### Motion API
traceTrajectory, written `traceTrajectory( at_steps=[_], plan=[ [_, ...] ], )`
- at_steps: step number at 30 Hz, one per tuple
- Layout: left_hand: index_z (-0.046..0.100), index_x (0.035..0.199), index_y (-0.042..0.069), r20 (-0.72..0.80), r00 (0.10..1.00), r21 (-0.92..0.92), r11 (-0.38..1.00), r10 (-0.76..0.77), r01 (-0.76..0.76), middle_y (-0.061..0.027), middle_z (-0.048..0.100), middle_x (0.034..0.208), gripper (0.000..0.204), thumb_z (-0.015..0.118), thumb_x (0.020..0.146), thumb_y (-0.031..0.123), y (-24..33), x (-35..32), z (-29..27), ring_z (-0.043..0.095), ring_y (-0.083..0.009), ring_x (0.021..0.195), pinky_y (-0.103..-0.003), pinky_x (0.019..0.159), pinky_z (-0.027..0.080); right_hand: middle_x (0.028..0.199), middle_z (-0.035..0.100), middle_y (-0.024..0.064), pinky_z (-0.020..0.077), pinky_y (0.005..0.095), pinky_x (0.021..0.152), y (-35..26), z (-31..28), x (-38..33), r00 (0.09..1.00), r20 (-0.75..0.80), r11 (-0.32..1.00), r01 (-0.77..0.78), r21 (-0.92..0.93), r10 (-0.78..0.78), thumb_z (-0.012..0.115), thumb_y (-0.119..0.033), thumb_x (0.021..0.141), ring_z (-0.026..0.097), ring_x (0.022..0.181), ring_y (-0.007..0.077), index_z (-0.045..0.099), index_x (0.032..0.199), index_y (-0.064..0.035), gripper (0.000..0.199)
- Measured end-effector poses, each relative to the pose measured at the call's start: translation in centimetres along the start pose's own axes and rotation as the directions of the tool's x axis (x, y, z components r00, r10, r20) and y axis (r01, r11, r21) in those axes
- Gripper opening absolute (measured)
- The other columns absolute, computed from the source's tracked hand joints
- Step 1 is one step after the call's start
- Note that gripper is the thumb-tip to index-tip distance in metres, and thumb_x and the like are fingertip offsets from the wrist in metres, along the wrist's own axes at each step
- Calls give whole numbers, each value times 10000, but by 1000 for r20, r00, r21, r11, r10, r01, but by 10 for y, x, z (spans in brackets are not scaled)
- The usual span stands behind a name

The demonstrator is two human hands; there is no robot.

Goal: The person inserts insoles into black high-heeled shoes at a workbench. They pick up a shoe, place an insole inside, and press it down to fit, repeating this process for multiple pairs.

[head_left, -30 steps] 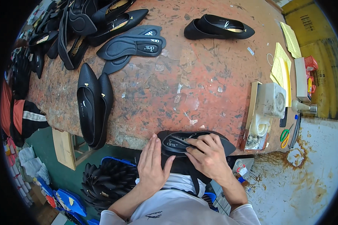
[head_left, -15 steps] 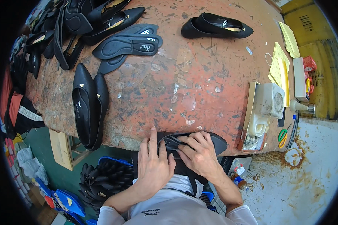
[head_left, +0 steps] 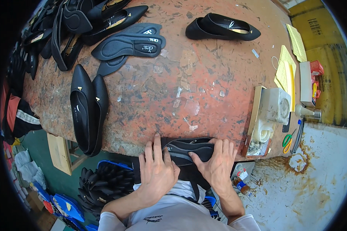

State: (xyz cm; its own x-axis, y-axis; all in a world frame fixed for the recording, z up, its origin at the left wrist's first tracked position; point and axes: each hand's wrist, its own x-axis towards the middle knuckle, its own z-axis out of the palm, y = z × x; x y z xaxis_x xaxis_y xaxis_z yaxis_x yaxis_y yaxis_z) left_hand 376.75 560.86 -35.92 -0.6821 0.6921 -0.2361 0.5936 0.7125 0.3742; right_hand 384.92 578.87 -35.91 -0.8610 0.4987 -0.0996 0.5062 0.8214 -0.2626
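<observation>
A black flat shoe [head_left: 204, 139] lies sideways at the table's near edge, with a dark padded insole [head_left: 181, 147] in its opening. My left hand [head_left: 157, 169] grips the shoe's heel end. One finger reaches onto the insole; another stretches forward over the heel. My right hand [head_left: 216, 163] is wrapped over the toe end, its thumb pressed on the insole and its fingers over the upper, hiding the toe. To the left stands a pair of black pointed flats [head_left: 83, 111]. Beyond it are several loose insoles [head_left: 129, 46], overlapping one another.
A heap of black shoes [head_left: 71, 23] fills the far left, and another pair [head_left: 221, 27] sits at the back. On the right are a tray [head_left: 256, 115] with a whitish container [head_left: 275, 104], yellow papers [head_left: 285, 69] and green-handled scissors [head_left: 287, 140]. A wooden stool [head_left: 59, 154] stands below left.
My right hand has moved right from the shoe's opening to its toe end, uncovering more of the insole. My left hand stays at the heel.
</observation>
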Motion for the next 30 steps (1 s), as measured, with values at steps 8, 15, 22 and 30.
traceTrajectory(
  at_steps=[8,15,22,30],
  plan=[
    [750,1100,-105,-34,960,-124,952,279,-281,-247,425,1669,505,862,823,302,-19,13,-23,600,-437,1235,-442,888,625,1043,619,172,510,507,835,17,-1,23,984,104,978,123,169,-142,914,-176,805,631,970,388,630,1065,-19,415],
    [747,1141,8,-118,902,-290,854,415,-431,-235,607,1484,336,795,863,190,22,11,80,682,-349,839,-429,676,636,1444,606,319,539,586,1056,1,-16,-15,971,94,971,208,121,-220,824,-226,907,654,1230,526,597,1376,93,611],
    [747,1215,-3,23,950,-401,874,311,-276,-251,696,1303,460,794,875,303,40,33,85,700,-421,893,-538,727,622,1712,239,430,176,730,1275,-3,14,22,978,199,995,43,91,-60,625,-757,945,228,1586,632,296,1641,168,1203],
    [697,1334,1,51,955,-455,858,292,-238,-265,726,1238,581,770,902,384,43,35,97,722,-443,1006,-585,812,604,1701,250,442,128,697,1303,5,9,49,956,291,986,-81,149,35,556,-806,958,262,1603,571,284,1631,188,1231]
  ],
)
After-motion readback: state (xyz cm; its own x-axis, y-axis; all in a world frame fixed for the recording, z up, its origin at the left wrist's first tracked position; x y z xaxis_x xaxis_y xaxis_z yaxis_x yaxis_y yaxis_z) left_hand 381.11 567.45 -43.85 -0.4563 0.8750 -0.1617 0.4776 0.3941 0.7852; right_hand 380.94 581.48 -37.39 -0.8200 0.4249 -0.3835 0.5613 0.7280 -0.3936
